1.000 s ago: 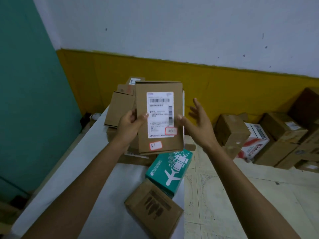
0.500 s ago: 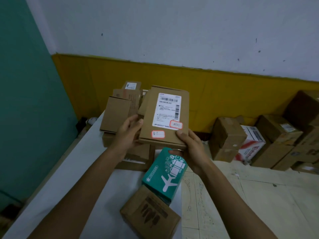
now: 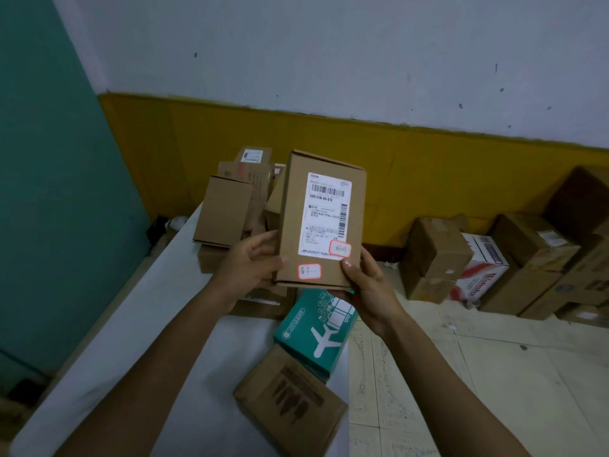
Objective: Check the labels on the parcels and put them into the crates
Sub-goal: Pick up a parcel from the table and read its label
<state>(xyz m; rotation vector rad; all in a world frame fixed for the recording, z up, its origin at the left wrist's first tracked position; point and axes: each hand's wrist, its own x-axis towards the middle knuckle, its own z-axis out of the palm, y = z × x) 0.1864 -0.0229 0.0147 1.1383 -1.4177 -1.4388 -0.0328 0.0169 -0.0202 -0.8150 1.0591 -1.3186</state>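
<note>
A flat brown cardboard parcel [image 3: 293, 206] stands upright in front of me, its white barcode label and two small red-edged stickers facing the camera. My left hand [image 3: 247, 265] grips its lower left edge. My right hand [image 3: 369, 285] holds its lower right corner from below, thumb on the front. Behind it, several brown parcels [image 3: 224, 212] are piled at the far end of the white table [image 3: 131, 324]. No crate is in view.
A teal box with a white plane print [image 3: 316, 328] and a brown box [image 3: 290, 397] lie at the table's right edge. More cartons [image 3: 435, 252], one red and white [image 3: 481, 275], stand on the tiled floor against the yellow wall. A teal wall runs on the left.
My right hand, open beside the parcel one second ago, has closed on its lower right corner. The parcel tipped back briefly and now stands upright again.
</note>
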